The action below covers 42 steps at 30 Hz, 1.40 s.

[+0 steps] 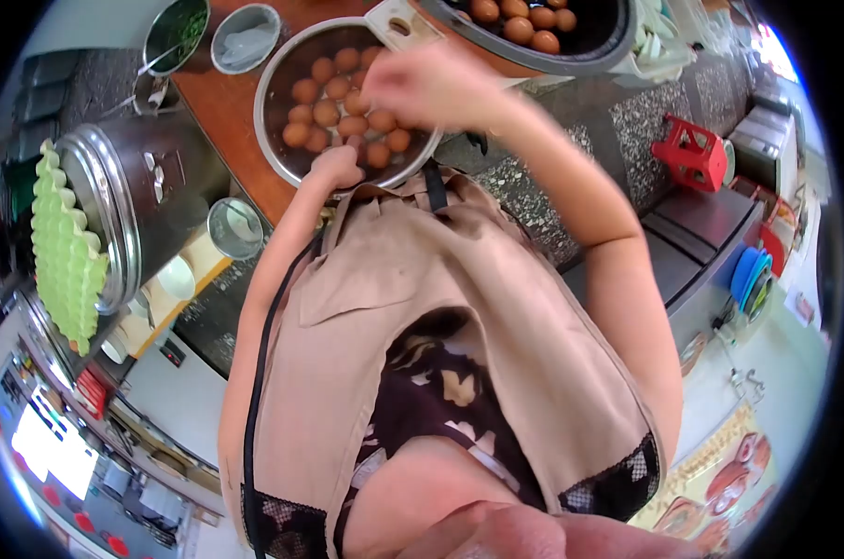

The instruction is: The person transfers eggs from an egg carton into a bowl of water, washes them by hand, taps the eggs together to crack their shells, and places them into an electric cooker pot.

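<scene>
A wide metal bowl (pixel 265 119) with a pale rim holds several brown eggs (pixel 326 113) in dark liquid. At its near edge is my left hand (pixel 338 168), fingers curled closed beside the eggs; what they hold, if anything, is hidden. Above the bowl's right side hovers my right hand (pixel 431 86), smeared by motion, so its fingers cannot be read. It covers part of the bowl and some eggs.
A dark pot (pixel 617 54) with more eggs stands at upper right. On the brown table (pixel 219 93) are a metal bowl (pixel 247 37) and a bowl of chopped greens (pixel 178 35). A large steel pot (pixel 156 200) bears a green egg tray (pixel 63 252). A red stool (pixel 690 154) stands right.
</scene>
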Tool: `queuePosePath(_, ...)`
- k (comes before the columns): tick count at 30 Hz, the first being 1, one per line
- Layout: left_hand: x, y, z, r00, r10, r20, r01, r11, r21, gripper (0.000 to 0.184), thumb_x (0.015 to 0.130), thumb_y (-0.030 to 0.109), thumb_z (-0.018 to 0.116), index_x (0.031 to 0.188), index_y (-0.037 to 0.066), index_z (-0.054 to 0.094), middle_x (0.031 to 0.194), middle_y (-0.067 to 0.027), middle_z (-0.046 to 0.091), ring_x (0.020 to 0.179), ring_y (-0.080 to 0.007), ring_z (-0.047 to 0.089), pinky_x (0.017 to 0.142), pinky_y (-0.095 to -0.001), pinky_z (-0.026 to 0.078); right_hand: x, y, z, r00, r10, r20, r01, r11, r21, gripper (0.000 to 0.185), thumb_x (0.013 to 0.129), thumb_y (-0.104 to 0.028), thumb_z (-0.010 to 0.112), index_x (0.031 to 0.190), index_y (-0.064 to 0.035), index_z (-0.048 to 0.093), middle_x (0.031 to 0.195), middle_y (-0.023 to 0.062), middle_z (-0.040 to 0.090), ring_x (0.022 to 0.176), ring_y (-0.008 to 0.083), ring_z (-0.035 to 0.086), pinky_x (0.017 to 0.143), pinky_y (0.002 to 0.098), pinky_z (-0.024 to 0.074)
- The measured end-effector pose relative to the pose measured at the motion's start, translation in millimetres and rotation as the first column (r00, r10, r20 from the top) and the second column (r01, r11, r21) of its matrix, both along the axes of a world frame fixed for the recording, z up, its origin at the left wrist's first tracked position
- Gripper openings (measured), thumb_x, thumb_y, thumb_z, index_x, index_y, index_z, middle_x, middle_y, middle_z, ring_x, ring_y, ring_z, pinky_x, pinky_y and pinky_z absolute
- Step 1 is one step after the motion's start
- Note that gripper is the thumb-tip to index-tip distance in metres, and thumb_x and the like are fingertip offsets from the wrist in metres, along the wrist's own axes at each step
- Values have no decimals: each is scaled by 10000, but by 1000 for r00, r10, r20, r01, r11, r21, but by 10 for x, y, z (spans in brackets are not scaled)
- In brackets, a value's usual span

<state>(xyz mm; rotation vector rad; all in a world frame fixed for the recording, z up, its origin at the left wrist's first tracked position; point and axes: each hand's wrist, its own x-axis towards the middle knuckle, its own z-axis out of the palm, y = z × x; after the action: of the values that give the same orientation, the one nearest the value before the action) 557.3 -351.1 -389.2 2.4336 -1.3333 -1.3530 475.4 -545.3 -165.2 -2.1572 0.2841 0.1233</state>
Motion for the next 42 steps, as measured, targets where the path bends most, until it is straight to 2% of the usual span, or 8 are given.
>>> queuePosePath(2, 35, -13, -228, 982, -175, -66, 177, 984, 25, 332, 751, 203, 568, 1057, 98, 643, 1124, -233, 587, 1021, -373, 582, 863, -429, 476, -12, 417, -704, 950, 268, -159, -293, 942, -161, 133, 770, -161, 606, 832, -77, 687, 816, 115, 673, 699, 307, 643, 650, 383, 511)
queuePosePath(3, 10, 69, -224, 993, -116, 35, 120, 973, -198, 303, 761, 256, 589, 1002, 93, 672, 1041, -191, 636, 984, -339, 604, 827, -418, 486, -66, 622, -1120, 941, 290, -174, -328, 906, -268, 125, 730, -125, 606, 800, -47, 675, 828, 144, 670, 766, 337, 647, 682, 395, 515)
queuePosePath(5, -10, -67, 365, 987, -161, 13, 161, 987, 6, 323, 763, 289, 612, 1010, 87, 664, 997, -174, 655, 959, -340, 609, 792, -418, 492, -78, 818, -1406, 923, 151, -354, -225, 958, -178, 220, 705, -141, 628, 879, -18, 686, 915, 185, 669, 865, 314, 657, 745, 405, 521)
queuePosePath(15, 111, -75, 457, 989, -41, 146, 45, 999, -24, 609, 731, 256, 675, 1214, -25, 430, 1075, -252, 599, 1011, -403, 571, 830, -436, 468, -112, 867, -1838, 927, 99, -362, -207, 940, -271, 285, 800, -158, 568, 1064, -64, 619, 1074, 140, 638, 984, 314, 622, 810, 409, 503)
queuePosePath(23, 283, 86, 319, 975, -122, -185, 90, 981, -172, 324, 733, 35, 595, 1057, 33, 583, 1006, -187, 618, 971, -356, 578, 850, -397, 474, -12, 828, -2144, 836, 299, -460, -409, 899, -159, 286, 736, -144, 557, 982, -79, 688, 1057, 141, 652, 1017, 334, 591, 863, 421, 468)
queuePosePath(31, 150, 40, 303, 990, -82, -112, 50, 963, -265, 329, 724, 82, 597, 1047, 22, 591, 955, -192, 644, 919, -343, 617, 815, -401, 489, 3, 784, -2328, 868, 286, -407, -342, 937, -70, 321, 718, -233, 590, 989, -89, 683, 1025, 157, 655, 988, 342, 600, 852, 419, 473)
queuePosePath(36, -2, -77, 537, 979, 3, 204, 25, 991, -134, 308, 754, 215, 602, 939, -29, 638, 875, -241, 643, 835, -393, 625, 755, -430, 496, -114, 720, -1630, 892, -131, -432, 84, 988, -126, 371, 771, -315, 546, 990, -45, 674, 1000, 184, 659, 943, 353, 624, 834, 445, 488)
queuePosePath(42, 110, 70, 263, 999, -2, 48, 19, 930, -368, 184, 773, 127, 608, 913, 22, 665, 965, -201, 636, 902, -387, 601, 804, -438, 481, -86, 742, -1938, 945, -140, -296, 135, 990, -35, 279, 770, -240, 572, 971, -77, 677, 990, 205, 647, 1004, 345, 599, 862, 435, 475)
